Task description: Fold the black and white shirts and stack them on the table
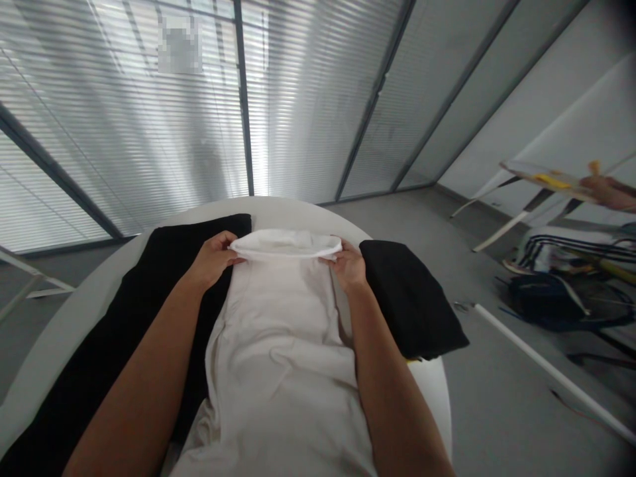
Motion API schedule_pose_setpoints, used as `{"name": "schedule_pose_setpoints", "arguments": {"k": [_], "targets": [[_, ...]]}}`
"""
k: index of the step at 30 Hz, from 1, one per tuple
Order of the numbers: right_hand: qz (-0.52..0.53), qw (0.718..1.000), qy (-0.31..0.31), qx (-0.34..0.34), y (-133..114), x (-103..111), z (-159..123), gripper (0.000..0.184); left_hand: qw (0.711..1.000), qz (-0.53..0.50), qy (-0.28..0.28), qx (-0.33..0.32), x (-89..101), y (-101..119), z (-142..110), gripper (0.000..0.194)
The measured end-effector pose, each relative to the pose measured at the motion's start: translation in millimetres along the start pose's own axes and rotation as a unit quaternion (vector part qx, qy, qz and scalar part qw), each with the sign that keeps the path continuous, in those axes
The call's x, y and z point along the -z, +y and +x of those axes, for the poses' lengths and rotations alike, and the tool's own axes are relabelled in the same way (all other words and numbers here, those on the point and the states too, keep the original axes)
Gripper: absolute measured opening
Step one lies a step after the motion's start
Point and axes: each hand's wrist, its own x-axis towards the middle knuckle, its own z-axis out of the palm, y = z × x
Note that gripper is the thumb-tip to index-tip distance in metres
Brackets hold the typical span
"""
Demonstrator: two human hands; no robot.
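1. Holding white cloth (283,358) with both hands, on a round white table (285,207), with its length running toward the body and out at the bottom of the view.
2. Pinching with the left hand (216,260) the left end of the far edge (285,244), between thumb and bent fingers.
3. Pinching with the right hand (350,265) the right end of this same edge, in similar way, with some fingertips hidden by the cloth.
4. Drawn nearly straight between both hands, with a brighter white band along the top; cannot tell whether folded over or open like a tube.
5. Rather smooth close to the hands, more wrinkled in the middle and nearer part.
6. On the left side of the table: a long black cloth (144,285), partly covered from view by the left forearm; cannot tell whether touched by the left hand.
7. Just beside the right hand: a folded black cloth (415,298), with a little yellow at its lower edge.
8. Beyond the table: pale blinds (298,99) between dark frames.
9. Farther to the right: another person's hand (609,192), blurred, near yellow things (552,180); lower, a white bar (536,358) above or on the gray floor (497,411).
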Motion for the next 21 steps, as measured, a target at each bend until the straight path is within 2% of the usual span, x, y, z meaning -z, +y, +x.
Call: {"name": "schedule_pose_setpoints", "arguments": {"k": [6, 9, 12, 15, 18, 21], "targets": [[-0.057, 0.998, 0.008, 0.016, 4.5, 3.1, -0.7, 0.006, 0.996, 0.078, -0.024, -0.039, 10.2, -11.5, 1.6, 0.02], [-0.06, 0.997, -0.001, 0.039, 4.8, 4.3, -3.6, 0.009, 0.996, 0.07, -0.049, -0.04, 15.8, -15.9, 2.8, 0.008], [-0.045, 0.997, -0.019, 0.063, 4.3, 4.4, -4.6, 0.015, 0.994, 0.049, -0.089, -0.04, 20.0, -17.6, 3.2, 0.013], [-0.054, 0.998, 0.005, 0.045, 4.0, 3.0, -2.1, 0.018, 0.99, 0.045, -0.116, -0.066, 20.6, -17.4, 3.3, 0.015], [-0.161, 0.985, 0.068, -0.011, 3.7, 0.9, 1.8, 0.014, 0.992, 0.054, -0.094, -0.06, 17.4, -16.5, 4.1, 0.017], [-0.296, 0.949, 0.099, -0.049, 2.2, 0.0, 4.1, 0.007, 0.992, 0.116, -0.055, -0.011, 12.6, -15.6, 5.2, 0.022]]}}
